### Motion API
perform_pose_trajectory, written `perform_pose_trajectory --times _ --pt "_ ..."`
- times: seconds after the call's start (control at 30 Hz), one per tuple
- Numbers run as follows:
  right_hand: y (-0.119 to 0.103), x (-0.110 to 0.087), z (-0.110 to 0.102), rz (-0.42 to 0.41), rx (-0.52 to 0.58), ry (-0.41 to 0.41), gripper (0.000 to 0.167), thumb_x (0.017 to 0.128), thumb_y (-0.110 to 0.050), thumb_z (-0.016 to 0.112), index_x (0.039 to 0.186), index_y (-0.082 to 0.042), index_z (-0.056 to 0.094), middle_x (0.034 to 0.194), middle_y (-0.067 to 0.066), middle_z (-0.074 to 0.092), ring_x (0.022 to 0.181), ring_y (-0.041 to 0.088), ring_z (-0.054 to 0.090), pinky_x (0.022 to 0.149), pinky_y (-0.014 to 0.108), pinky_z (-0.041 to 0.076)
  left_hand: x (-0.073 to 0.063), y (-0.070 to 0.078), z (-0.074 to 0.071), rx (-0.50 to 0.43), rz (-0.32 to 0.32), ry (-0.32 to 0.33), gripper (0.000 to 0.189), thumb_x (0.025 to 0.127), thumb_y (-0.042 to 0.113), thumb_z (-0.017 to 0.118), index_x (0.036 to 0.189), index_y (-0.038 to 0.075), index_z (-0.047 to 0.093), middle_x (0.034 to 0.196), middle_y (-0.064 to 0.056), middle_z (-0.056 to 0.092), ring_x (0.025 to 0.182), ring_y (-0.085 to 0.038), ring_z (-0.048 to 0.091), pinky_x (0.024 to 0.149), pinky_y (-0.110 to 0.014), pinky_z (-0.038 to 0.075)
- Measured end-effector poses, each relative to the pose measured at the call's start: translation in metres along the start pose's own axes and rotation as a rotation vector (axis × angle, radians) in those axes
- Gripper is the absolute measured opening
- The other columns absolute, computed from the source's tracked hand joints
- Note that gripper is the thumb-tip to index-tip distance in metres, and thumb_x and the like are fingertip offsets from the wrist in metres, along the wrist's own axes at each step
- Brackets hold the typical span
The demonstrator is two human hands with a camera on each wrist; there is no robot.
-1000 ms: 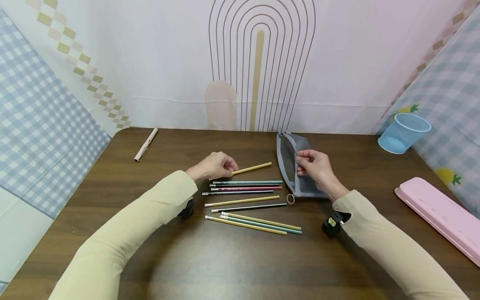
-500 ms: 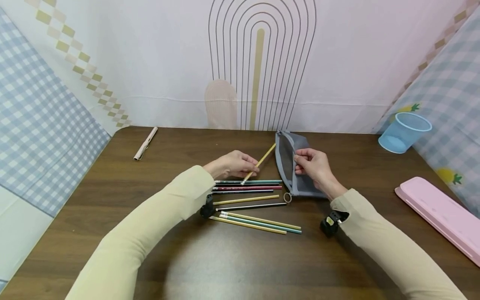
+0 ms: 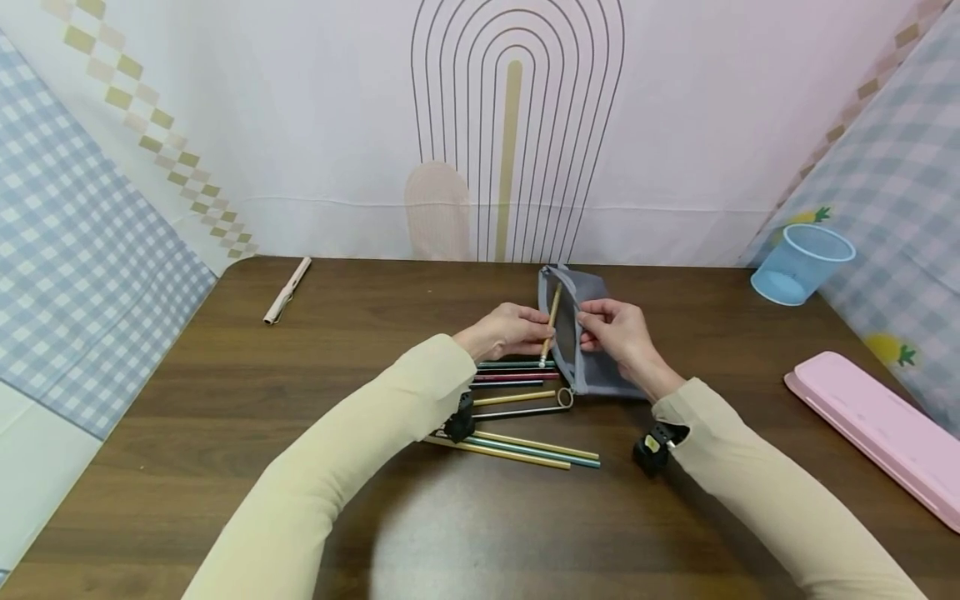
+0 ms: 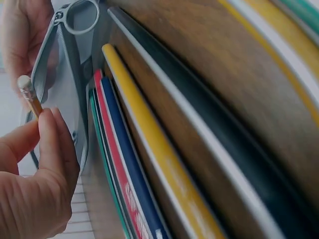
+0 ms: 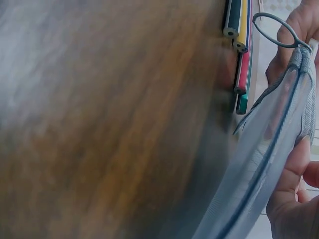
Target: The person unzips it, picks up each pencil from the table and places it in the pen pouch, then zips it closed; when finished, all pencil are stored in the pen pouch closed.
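Observation:
My left hand (image 3: pixel 513 330) pinches a yellow pencil (image 3: pixel 553 312) near its eraser end. In the head view the pencil's far end lies within the open mouth of a grey zip pouch (image 3: pixel 611 375). The white eraser (image 4: pixel 24 82) points back out past my fingers in the left wrist view. With thumb and fingers, my right hand (image 3: pixel 618 333) grips the pouch's right edge and holds the mouth apart. A zipper ring (image 3: pixel 566 397) hangs at the pouch's near corner. Beside the pouch lie several pencils in yellow, green, red and black, partly covered by my left wrist.
A beige, slim pen-like item (image 3: pixel 287 290) lies at the back left of the wooden table (image 3: pixel 225 467). To the right are a light blue cup (image 3: pixel 802 265) and a pink case (image 3: pixel 877 433). A patterned cloth (image 3: pixel 330 125) hangs behind.
My left hand has picked the yellow pencil up off the table, turned it and carried it right to the pouch mouth. My right hand has kept its grip on the pouch.

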State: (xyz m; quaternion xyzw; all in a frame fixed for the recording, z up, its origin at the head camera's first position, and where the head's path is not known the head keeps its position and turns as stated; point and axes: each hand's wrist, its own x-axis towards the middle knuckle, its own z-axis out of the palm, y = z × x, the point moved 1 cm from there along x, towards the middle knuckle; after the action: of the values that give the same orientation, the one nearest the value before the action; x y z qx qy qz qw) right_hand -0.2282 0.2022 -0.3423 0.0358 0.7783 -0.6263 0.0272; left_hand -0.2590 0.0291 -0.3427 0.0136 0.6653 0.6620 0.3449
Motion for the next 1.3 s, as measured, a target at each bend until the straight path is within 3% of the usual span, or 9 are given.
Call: perform_pose_trajectory --times 0.13,0.3,0.4,0.57,0.77,0.87,0.97,1.1,1.3 --pt "-0.001 -0.001 0.001 0.005 -0.017 -0.012 0.033 0.094 -0.004 0.052 0.121 0.014 0.049 0.072 -0.001 0.057 0.053 0.002 0.056 0.053 0.015 0.053 0.005 -0.001 0.011 -0.027 0.013 0.050 0.041 0.093 0.000 0.055 0.133 -0.004 0.047 0.123 -0.024 0.058 0.106 -0.027 0.062 0.092 -0.032 0.051" --pt "-0.001 -0.001 0.002 0.011 -0.018 -0.020 0.033 0.095 -0.004 0.052 0.122 0.014 0.048 0.070 -0.003 0.057 0.053 0.001 0.056 0.053 0.015 0.053 0.012 -0.005 0.025 -0.059 0.028 0.098 0.038 0.092 -0.004 0.054 0.129 -0.007 0.048 0.098 -0.014 0.061 0.085 -0.021 0.062 0.091 -0.034 0.052" --pt "-0.001 -0.001 0.003 0.019 -0.024 -0.023 0.034 0.095 -0.004 0.052 0.123 0.014 0.048 0.070 -0.004 0.056 0.053 0.001 0.056 0.053 0.015 0.053 0.015 -0.007 0.031 -0.092 0.037 0.115 0.039 0.091 -0.006 0.053 0.130 -0.008 0.046 0.103 -0.016 0.061 0.093 -0.027 0.063 0.093 -0.038 0.051" --pt "0.001 -0.002 0.002 0.016 -0.027 -0.016 0.033 0.095 -0.004 0.052 0.123 0.014 0.048 0.071 -0.003 0.056 0.053 0.002 0.056 0.053 0.016 0.053 0.012 -0.008 0.034 -0.125 0.048 0.088 0.042 0.093 -0.005 0.050 0.134 -0.009 0.041 0.124 -0.026 0.054 0.111 -0.033 0.057 0.096 -0.038 0.048" --pt "0.001 -0.001 -0.004 0.009 -0.033 -0.003 0.034 0.095 -0.004 0.053 0.122 0.015 0.049 0.070 -0.003 0.056 0.053 0.002 0.056 0.053 0.016 0.054 0.001 -0.004 0.017 -0.107 0.091 0.021 0.047 0.094 -0.005 0.049 0.139 -0.008 0.036 0.131 -0.029 0.048 0.121 -0.036 0.050 0.100 -0.037 0.045" --pt "0.001 0.000 -0.006 0.007 -0.032 0.002 0.034 0.095 -0.004 0.052 0.123 0.015 0.049 0.069 -0.005 0.056 0.052 0.002 0.055 0.053 0.016 0.054 -0.010 -0.004 -0.005 -0.005 0.123 -0.011 0.045 0.093 -0.005 0.051 0.137 -0.008 0.040 0.131 -0.029 0.049 0.121 -0.037 0.050 0.099 -0.038 0.047" --pt "0.001 0.001 -0.008 0.008 -0.031 0.001 0.035 0.094 -0.004 0.053 0.123 0.015 0.048 0.068 -0.005 0.055 0.052 0.001 0.055 0.053 0.015 0.054 -0.021 -0.007 -0.033 0.197 0.131 -0.026 0.040 0.092 -0.001 0.055 0.131 -0.006 0.048 0.126 -0.025 0.055 0.115 -0.034 0.056 0.094 -0.035 0.051" --pt "0.002 0.001 -0.010 0.016 -0.028 -0.005 0.036 0.094 -0.004 0.053 0.124 0.015 0.048 0.068 -0.006 0.055 0.052 0.001 0.055 0.053 0.016 0.054 -0.035 -0.015 -0.065 0.467 0.122 -0.006 0.034 0.089 0.005 0.063 0.122 -0.002 0.059 0.114 -0.017 0.064 0.097 -0.019 0.064 0.084 -0.027 0.055" --pt "0.004 -0.002 -0.012 0.022 -0.047 0.001 0.036 0.095 -0.005 0.052 0.125 0.014 0.048 0.070 -0.005 0.055 0.053 0.001 0.055 0.054 0.016 0.054 -0.043 -0.023 -0.086 0.696 0.174 -0.018 0.027 0.084 0.001 0.068 0.110 -0.002 0.065 0.100 -0.012 0.069 0.085 -0.010 0.063 0.077 -0.020 0.054"
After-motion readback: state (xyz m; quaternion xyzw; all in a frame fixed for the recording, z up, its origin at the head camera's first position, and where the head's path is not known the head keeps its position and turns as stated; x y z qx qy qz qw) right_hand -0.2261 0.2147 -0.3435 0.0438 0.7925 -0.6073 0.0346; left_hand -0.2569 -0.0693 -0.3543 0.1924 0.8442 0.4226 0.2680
